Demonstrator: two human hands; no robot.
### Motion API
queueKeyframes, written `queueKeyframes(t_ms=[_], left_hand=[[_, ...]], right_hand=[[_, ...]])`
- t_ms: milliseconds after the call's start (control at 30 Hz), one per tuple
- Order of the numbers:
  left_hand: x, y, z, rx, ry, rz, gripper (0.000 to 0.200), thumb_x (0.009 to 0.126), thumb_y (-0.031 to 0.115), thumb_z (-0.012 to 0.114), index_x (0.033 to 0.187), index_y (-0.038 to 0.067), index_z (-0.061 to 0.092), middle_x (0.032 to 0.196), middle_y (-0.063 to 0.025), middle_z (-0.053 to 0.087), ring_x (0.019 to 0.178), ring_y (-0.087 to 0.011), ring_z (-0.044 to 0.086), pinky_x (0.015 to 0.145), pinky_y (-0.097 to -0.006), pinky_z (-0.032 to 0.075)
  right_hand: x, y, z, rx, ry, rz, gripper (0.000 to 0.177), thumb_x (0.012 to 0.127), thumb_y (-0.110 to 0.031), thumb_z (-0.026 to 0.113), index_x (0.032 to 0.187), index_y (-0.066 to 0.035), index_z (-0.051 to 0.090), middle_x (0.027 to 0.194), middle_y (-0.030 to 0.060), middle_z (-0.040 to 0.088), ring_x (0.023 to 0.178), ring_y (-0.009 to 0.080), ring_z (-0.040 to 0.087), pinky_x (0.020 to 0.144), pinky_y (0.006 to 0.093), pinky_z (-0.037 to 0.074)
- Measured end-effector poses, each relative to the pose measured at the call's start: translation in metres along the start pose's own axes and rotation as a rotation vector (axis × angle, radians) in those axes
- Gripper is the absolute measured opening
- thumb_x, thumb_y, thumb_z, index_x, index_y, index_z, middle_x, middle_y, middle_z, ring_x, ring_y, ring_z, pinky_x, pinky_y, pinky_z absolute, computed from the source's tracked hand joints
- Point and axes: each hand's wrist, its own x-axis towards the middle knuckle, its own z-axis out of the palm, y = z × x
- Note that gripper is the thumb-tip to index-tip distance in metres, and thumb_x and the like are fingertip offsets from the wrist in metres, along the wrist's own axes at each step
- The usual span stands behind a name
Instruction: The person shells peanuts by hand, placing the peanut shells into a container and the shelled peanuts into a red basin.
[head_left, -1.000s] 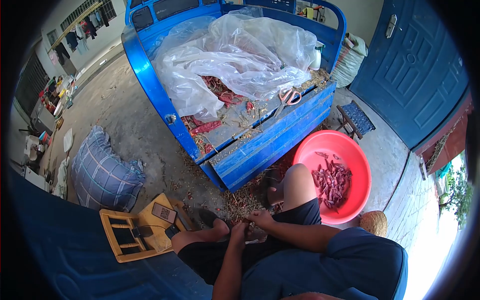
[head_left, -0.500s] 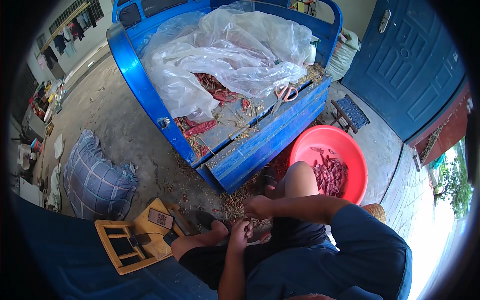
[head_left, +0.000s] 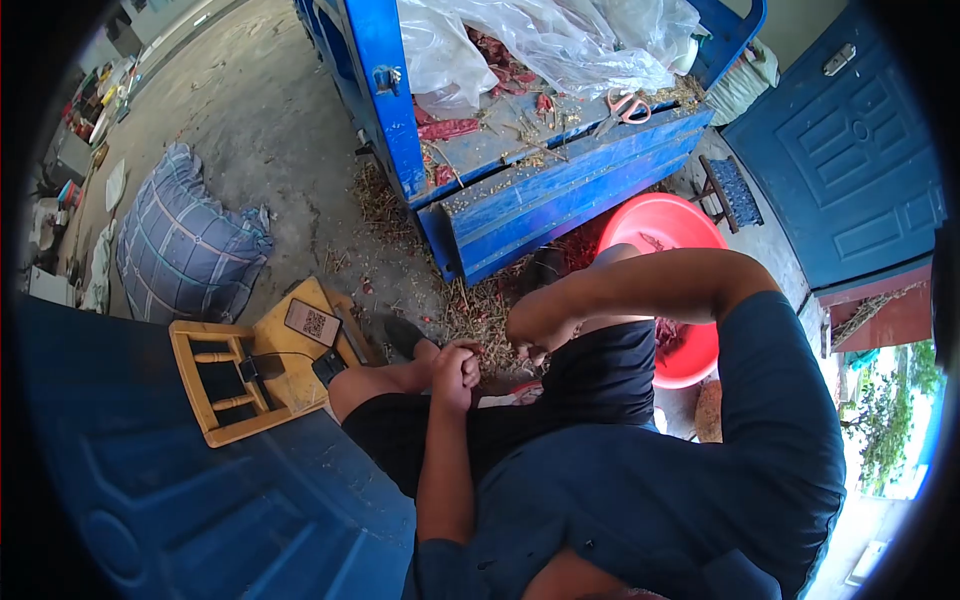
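My left hand (head_left: 456,374) is closed in a fist above my lap, between my knees. Whatever it may hold is too small or too hidden to name. To its right and a little further forward, my right hand (head_left: 540,318) hangs with curled fingers pointing down, apart from the left one; its grip is hidden. Below both hands, dry stems and plant litter (head_left: 478,318) cover the ground. Beside my right knee stands a red plastic tub (head_left: 690,215). Dark red dried chillies (head_left: 668,333) lie in it, partly covered by my right arm.
In front is a blue truck bed (head_left: 580,200) with plastic sheeting (head_left: 560,40), dried chillies (head_left: 448,129) and orange-handled scissors (head_left: 628,108). At left are a wooden chair (head_left: 285,385) with a phone (head_left: 312,322) and a plaid sack (head_left: 190,245). A small stool (head_left: 735,190) stands near the blue door (head_left: 850,140).
My hands, close together before, have moved apart: the left back toward my lap, the right forward with its elbow raised. The view has tilted down and shifted.
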Motion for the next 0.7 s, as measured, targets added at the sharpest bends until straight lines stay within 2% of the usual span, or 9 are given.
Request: queueKeyframes(t_ms=[67, 133, 167, 233, 267, 333, 467, 567, 700], left_hand=[[-0.005, 0.011, 0.012, 0.046, -0.038, -0.018, 0.016, 0.089, 0.005, 0.052, 0.101, 0.0, 0.062, 0.067, -0.0008, 0.055, 0.044, -0.0046, 0.037, 0.04, -0.0205, 0.03], [-0.005, 0.015, 0.016, 0.105, -0.083, -0.031, 0.017, 0.089, 0.004, 0.051, 0.102, 0.0, 0.062, 0.066, -0.0005, 0.055, 0.044, -0.0045, 0.037, 0.04, -0.0203, 0.031], [-0.003, 0.009, 0.016, 0.067, -0.038, -0.027, 0.018, 0.089, 0.004, 0.051, 0.103, 0.0, 0.062, 0.066, -0.0002, 0.054, 0.045, -0.0045, 0.038, 0.04, -0.0201, 0.031], [-0.001, 0.004, 0.014, 0.03, 0.024, -0.018, 0.018, 0.09, 0.006, 0.052, 0.104, 0.001, 0.062, 0.065, 0.0007, 0.051, 0.047, -0.005, 0.039, 0.041, -0.0204, 0.031], [-0.004, 0.002, 0.011, 0.035, 0.036, -0.028, 0.018, 0.09, 0.006, 0.052, 0.104, 0.001, 0.062, 0.065, 0.0007, 0.051, 0.047, -0.005, 0.039, 0.041, -0.0204, 0.031], [-0.003, 0.003, 0.014, 0.033, -0.013, -0.017, 0.019, 0.09, 0.006, 0.053, 0.105, 0.002, 0.062, 0.065, 0.0006, 0.051, 0.047, -0.0056, 0.039, 0.042, -0.0211, 0.032], [0.001, -0.009, 0.021, 0.086, 0.063, -0.082, 0.019, 0.091, 0.008, 0.054, 0.108, 0.004, 0.061, 0.065, 0.0011, 0.05, 0.048, -0.0063, 0.04, 0.043, -0.022, 0.032], [0.001, -0.018, 0.023, 0.111, 0.11, -0.064, 0.017, 0.093, 0.009, 0.055, 0.109, 0.005, 0.06, 0.065, 0.0011, 0.05, 0.048, -0.0069, 0.042, 0.043, -0.0224, 0.033], [0.0, -0.019, 0.029, 0.178, 0.074, -0.123, 0.018, 0.094, 0.013, 0.056, 0.11, 0.006, 0.058, 0.065, 0.0019, 0.049, 0.048, -0.0078, 0.043, 0.043, -0.0227, 0.033]], right_hand=[[-0.01, 0.011, -0.003, 0.088, -0.056, 0.047, 0.021, 0.084, -0.024, 0.071, 0.09, -0.003, 0.075, 0.078, 0.0152, 0.072, 0.081, 0.0342, 0.07, 0.071, 0.0447, 0.054], [-0.019, 0.032, 0.006, 0.575, 0.366, 0.389, 0.029, 0.084, -0.02, 0.072, 0.108, -0.005, 0.074, 0.094, 0.0167, 0.073, 0.092, 0.0309, 0.071, 0.081, 0.0414, 0.055], [-0.019, 0.047, 0.027, 0.582, 0.362, 0.383, 0.029, 0.084, -0.02, 0.072, 0.108, -0.005, 0.074, 0.094, 0.0167, 0.073, 0.092, 0.0309, 0.071, 0.081, 0.0414, 0.055], [-0.012, 0.069, 0.066, 0.125, 0.763, 0.472, 0.05, 0.081, -0.02, 0.076, 0.128, -0.007, 0.064, 0.115, 0.018, 0.07, 0.107, 0.0291, 0.068, 0.091, 0.0381, 0.053], [-0.007, 0.068, 0.081, 0.142, 0.763, 0.468, 0.05, 0.081, -0.02, 0.076, 0.128, -0.007, 0.064, 0.115, 0.018, 0.07, 0.107, 0.0291, 0.068, 0.091, 0.0381, 0.053], [0.0, 0.056, 0.095, 0.642, 0.804, 0.555, 0.07, 0.077, -0.023, 0.082, 0.14, -0.007, 0.054, 0.128, 0.0186, 0.065, 0.116, 0.0299, 0.064, 0.095, 0.0377, 0.051], [0.04, 0.02, 0.118, 1.048, 0.902, 0.311, 0.047, 0.081, -0.02, 0.08, 0.123, -0.004, 0.066, 0.109, 0.0131, 0.072, 0.098, 0.0217, 0.07, 0.084, 0.035, 0.054], [0.052, 0.011, 0.13, 0.742, 1.114, 0.31, 0.032, 0.085, -0.01, 0.077, 0.115, -0.001, 0.069, 0.094, 0.0074, 0.073, 0.085, 0.0115, 0.067, 0.078, 0.0287, 0.053], [0.045, 0.006, 0.136, 0.816, 1.229, 0.338, 0.026, 0.084, -0.007, 0.074, 0.109, -0.001, 0.07, 0.092, 0.0079, 0.071, 0.083, 0.0123, 0.067, 0.076, 0.0294, 0.054]])
